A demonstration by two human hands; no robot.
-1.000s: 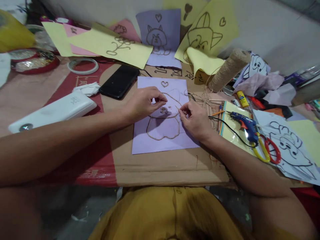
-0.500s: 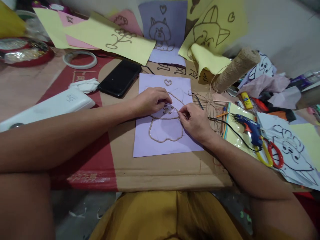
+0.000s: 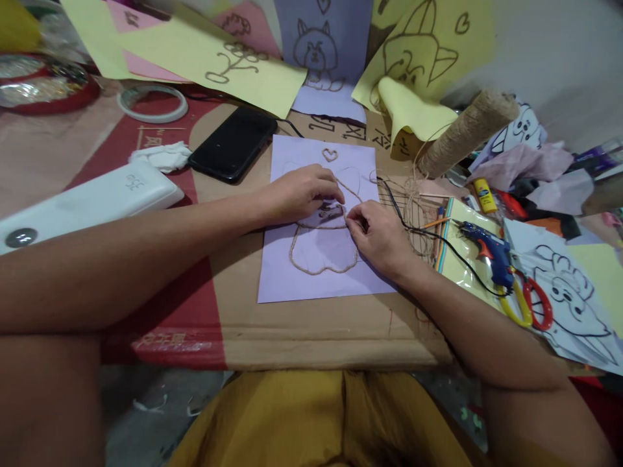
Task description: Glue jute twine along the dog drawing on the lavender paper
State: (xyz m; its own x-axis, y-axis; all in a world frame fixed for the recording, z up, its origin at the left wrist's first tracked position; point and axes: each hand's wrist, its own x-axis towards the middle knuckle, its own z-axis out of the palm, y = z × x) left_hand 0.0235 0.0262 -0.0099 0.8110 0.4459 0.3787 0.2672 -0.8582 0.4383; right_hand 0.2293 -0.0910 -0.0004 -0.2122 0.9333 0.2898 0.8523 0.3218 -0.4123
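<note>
Since the earlier frame, the person's left hand (image 3: 311, 194) has moved rightward across the lilac rectangular paper sheet (image 3: 275, 285), nearly closing on the right hand (image 3: 382, 233); I note from my remote station that the camera view has also shifted slightly. Proceeding left to right, I record a white glossy oblong power bank (image 3: 121, 198) beneath the left forearm's line, a pale flat ring-shaped tape roll (image 3: 154, 118), a white crumpled tissue (image 3: 160, 156) and a black flat rectangular phone (image 3: 233, 146). The sheet lies flat at centre on brown printed cardboard (image 3: 292, 337), bearing a brown twine heart (image 3: 329, 154) and a rounded brown twine body outline (image 3: 292, 250); thin ear lines above carry no twine. The left fingers are curled and narrow over the face, partly covering its dark features; I cannot tell whether they grip anything. The right thumb and forefinger are drawn together on a short brown twine strand (image 3: 343, 209), which spans the small gap between the hands. My finding is that handling has concentrated at the head's right side, with both hands apparently engaged on one short stretch. Farther right, I record a tall leaning column of wound tan twine (image 3: 470, 133), a yellow cylindrical glue stick (image 3: 484, 196), a blue plastic glue gun with an orange trigger (image 3: 487, 250), and scissors with red and yellow handles (image 3: 540, 305), near white paper with a black-line animal drawing (image 3: 567, 292).
</note>
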